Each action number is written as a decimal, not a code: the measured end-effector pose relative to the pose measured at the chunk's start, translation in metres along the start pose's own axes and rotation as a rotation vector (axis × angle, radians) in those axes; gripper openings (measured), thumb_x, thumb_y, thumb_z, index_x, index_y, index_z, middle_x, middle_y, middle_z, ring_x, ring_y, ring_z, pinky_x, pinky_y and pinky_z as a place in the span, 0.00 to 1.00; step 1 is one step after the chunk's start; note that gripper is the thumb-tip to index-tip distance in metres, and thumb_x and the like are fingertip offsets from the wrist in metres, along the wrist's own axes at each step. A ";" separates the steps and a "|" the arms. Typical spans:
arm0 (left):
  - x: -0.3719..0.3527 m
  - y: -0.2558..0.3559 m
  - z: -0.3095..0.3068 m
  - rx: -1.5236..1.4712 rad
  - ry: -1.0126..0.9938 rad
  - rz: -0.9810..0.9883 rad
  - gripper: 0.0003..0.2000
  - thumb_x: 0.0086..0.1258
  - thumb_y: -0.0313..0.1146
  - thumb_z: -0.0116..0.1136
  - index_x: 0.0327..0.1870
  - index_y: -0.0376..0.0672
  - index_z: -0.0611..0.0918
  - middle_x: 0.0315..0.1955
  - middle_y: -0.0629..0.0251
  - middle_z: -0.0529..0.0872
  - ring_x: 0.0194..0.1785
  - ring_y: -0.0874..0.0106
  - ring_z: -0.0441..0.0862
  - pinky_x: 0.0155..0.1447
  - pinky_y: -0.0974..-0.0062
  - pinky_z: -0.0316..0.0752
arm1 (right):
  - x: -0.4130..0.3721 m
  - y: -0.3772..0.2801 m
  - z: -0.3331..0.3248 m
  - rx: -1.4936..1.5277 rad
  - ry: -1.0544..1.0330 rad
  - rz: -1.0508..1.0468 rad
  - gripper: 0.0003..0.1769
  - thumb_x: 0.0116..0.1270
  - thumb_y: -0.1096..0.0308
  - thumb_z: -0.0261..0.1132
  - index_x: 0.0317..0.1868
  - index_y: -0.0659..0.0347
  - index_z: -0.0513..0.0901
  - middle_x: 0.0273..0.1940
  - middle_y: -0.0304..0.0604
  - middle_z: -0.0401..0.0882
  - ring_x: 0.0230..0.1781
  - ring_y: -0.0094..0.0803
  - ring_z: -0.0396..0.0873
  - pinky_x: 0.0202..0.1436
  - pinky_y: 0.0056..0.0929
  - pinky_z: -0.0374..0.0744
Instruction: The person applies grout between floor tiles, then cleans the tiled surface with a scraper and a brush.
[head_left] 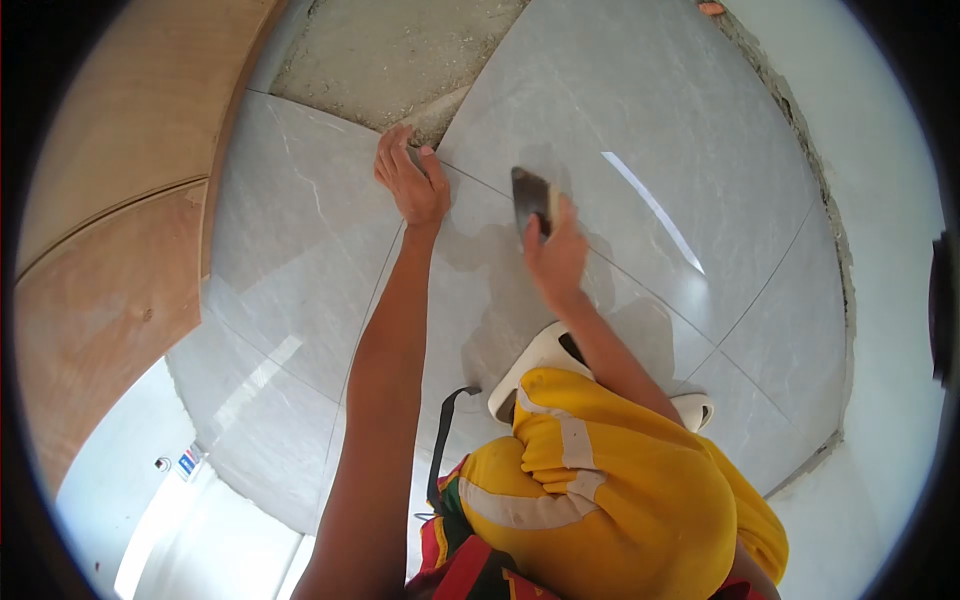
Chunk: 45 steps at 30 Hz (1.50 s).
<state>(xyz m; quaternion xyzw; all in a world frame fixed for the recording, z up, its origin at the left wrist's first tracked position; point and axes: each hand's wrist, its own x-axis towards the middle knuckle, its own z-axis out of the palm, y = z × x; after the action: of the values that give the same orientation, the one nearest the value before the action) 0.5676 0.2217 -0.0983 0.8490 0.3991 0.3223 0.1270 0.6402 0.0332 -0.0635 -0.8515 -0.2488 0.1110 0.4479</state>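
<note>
Large grey floor tiles (640, 100) with thin dark joints lie under both hands. My left hand (412, 182) rests with its fingers apart at the tile corner beside the untiled patch (380, 55) of rough floor, holding nothing. To the right of it, my right hand (556, 250) is closed round a dark, flat-bladed tool (530, 197), somewhat blurred. The tool is over the tile surface near a joint; whether its edge touches the tile I cannot tell.
Wooden panels (120, 210) stand along the left side. A rough mortar edge (800, 130) runs beside the pale wall (880, 190) at the right. My light shoe (532, 362) and yellow-clad knees (640, 480) are at the lower middle, near a black strap (444, 430).
</note>
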 end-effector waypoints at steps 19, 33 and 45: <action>-0.086 0.103 -0.127 -0.186 -0.756 -0.513 0.25 0.68 0.33 0.55 0.66 0.36 0.69 0.61 0.52 0.70 0.61 0.54 0.69 0.62 0.57 0.65 | -0.051 -0.022 -0.075 0.262 -0.971 -0.220 0.25 0.57 0.71 0.64 0.56 0.66 0.74 0.56 0.57 0.74 0.57 0.50 0.73 0.57 0.38 0.76; -0.081 0.004 -0.092 0.515 -0.484 0.121 0.21 0.62 0.29 0.53 0.58 0.37 0.74 0.43 0.59 0.77 0.45 0.61 0.75 0.51 0.61 0.65 | 0.012 0.070 -0.139 0.008 -0.431 -0.031 0.18 0.57 0.81 0.63 0.50 0.66 0.78 0.41 0.49 0.79 0.33 0.36 0.80 0.39 0.28 0.80; -0.019 -0.110 -0.103 0.785 -0.492 -0.076 0.19 0.61 0.29 0.52 0.55 0.41 0.78 0.43 0.53 0.79 0.45 0.57 0.78 0.47 0.60 0.73 | 0.003 0.091 -0.141 -0.079 -0.281 -0.039 0.12 0.58 0.80 0.62 0.44 0.64 0.79 0.33 0.45 0.78 0.28 0.33 0.79 0.33 0.28 0.77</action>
<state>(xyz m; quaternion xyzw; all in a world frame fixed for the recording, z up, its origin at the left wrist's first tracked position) 0.4264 0.2743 -0.0810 0.8688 0.4798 -0.0689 -0.1012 0.7302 -0.1080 -0.0565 -0.8395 -0.3297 0.2103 0.3772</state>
